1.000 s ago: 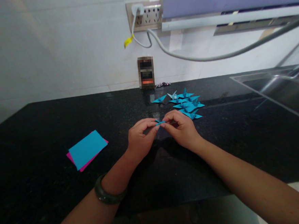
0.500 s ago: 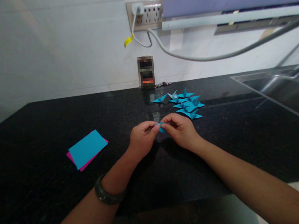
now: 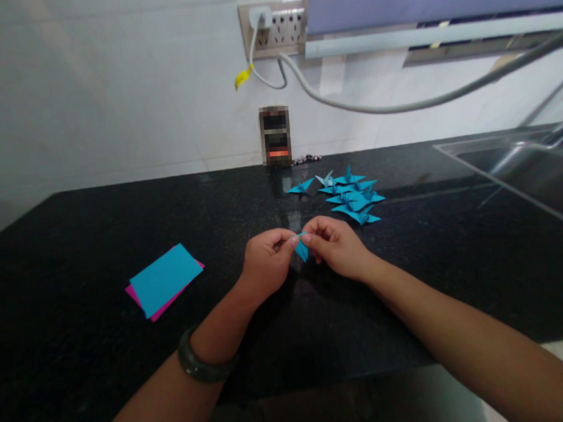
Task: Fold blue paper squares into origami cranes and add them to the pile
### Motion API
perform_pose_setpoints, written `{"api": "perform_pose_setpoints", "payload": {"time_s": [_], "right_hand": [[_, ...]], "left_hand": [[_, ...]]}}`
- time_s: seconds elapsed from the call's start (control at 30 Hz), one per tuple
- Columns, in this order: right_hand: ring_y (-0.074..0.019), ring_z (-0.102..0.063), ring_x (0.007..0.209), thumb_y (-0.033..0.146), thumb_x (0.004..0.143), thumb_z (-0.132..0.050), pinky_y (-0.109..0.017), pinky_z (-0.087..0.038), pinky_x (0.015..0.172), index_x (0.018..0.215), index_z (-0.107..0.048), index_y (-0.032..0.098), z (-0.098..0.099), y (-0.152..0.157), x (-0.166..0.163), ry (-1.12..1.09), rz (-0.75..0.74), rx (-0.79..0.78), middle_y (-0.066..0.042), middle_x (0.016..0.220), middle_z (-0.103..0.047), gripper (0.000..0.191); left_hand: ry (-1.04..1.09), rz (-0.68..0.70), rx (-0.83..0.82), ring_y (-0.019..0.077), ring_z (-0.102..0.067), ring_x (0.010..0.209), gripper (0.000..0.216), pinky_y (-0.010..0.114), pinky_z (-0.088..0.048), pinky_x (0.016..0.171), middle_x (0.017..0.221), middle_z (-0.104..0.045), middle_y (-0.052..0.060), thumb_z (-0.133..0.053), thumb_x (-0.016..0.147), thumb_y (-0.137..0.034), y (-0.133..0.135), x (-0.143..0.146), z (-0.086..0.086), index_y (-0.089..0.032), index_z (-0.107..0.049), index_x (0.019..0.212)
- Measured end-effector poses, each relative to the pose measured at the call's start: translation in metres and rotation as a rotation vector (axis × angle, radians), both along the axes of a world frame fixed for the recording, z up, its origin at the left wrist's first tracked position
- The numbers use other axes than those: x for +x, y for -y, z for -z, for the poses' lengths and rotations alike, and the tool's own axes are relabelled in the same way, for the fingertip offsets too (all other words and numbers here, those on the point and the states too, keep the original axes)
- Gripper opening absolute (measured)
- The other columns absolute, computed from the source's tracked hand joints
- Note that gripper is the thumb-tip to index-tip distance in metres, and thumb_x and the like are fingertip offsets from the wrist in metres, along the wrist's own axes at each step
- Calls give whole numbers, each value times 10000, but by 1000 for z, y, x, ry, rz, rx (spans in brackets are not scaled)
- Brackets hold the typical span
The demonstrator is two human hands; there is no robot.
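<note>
Between my two hands is a small piece of folded blue paper (image 3: 302,249), its pointed end hanging down toward me. My left hand (image 3: 269,258) pinches its upper left side between thumb and forefinger. On the upper right side, my right hand (image 3: 336,246) grips it the same way, thumb on top. Fingers cover part of the folds. Just beyond my right hand lie several blue folded paper cranes (image 3: 358,199) in a cluster, one of them paler. A single blue crane (image 3: 301,186) rests slightly apart, to their left.
Blue paper sheets (image 3: 165,280) lie over pink ones on the black countertop (image 3: 73,264) at left. A phone-like upright object (image 3: 275,136), pixelated, leans on the wall beside a beaded strand (image 3: 307,159). A metal sink (image 3: 523,162) is at right; a grey cable (image 3: 375,109) hangs above.
The folded blue paper has tilted, so more of its face and its downward point now show. My right hand has shifted slightly left. Both hands keep their pinch.
</note>
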State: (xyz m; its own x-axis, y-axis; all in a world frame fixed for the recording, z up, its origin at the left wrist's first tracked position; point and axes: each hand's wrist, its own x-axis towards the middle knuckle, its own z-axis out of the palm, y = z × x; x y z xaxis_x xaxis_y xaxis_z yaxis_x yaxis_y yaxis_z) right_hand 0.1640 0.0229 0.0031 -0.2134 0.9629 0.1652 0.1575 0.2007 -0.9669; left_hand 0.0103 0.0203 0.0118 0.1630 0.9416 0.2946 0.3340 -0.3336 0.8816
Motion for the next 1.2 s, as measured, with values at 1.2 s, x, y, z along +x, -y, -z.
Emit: {"api": "perform_pose_setpoints", "payload": {"time_s": [1.2], "right_hand": [[-51,-551,477,190,630,-722,-167,-483,438,835,-628,144,3,-7,9,-424,-195,-318,26,658,-624,230]], "left_hand": [[780,205,-553,148,-614,627,188,286,-481,651,654,-663,53,-551,595,-97,-9,-1,5,-91,-666,743]]}}
